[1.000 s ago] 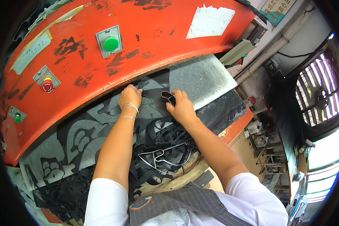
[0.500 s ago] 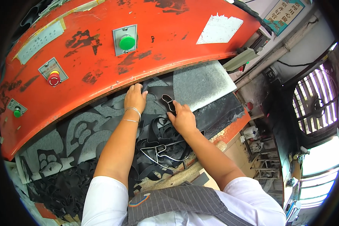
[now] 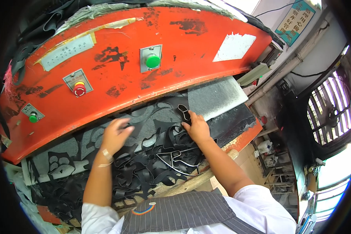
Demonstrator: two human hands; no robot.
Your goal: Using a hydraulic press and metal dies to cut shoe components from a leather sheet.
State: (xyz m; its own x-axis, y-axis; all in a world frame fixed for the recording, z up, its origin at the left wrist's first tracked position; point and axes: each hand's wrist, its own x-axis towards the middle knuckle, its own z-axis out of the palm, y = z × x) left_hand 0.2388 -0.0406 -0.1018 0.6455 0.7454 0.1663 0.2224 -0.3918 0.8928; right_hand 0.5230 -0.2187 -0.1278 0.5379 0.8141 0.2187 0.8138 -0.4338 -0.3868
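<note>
My right hand (image 3: 198, 128) grips a small dark cutting die (image 3: 182, 110), a metal outline with a narrowed waist and pale edge, near the right part of the grey board. My left hand (image 3: 116, 135) hovers over the board's middle, slightly blurred, fingers apart and holding nothing. Below it, black sheet offcuts with cut-out shapes spread across the grey cutting board (image 3: 60, 163). A larger silver cutting die (image 3: 174, 160) rests on the heap of black scraps (image 3: 132, 167) between my forearms.
An orange-red press beam (image 3: 121, 85) spans the board's far side, bearing a red stop button (image 3: 79, 89) and a green button (image 3: 153, 61). A wooden bar (image 3: 175, 187) runs along the near edge. A fan (image 3: 331, 113) stands by the right window.
My left hand has let go of the black material under the beam's edge and drawn back left and nearer. My right hand keeps the die. The whole view has shifted slightly.
</note>
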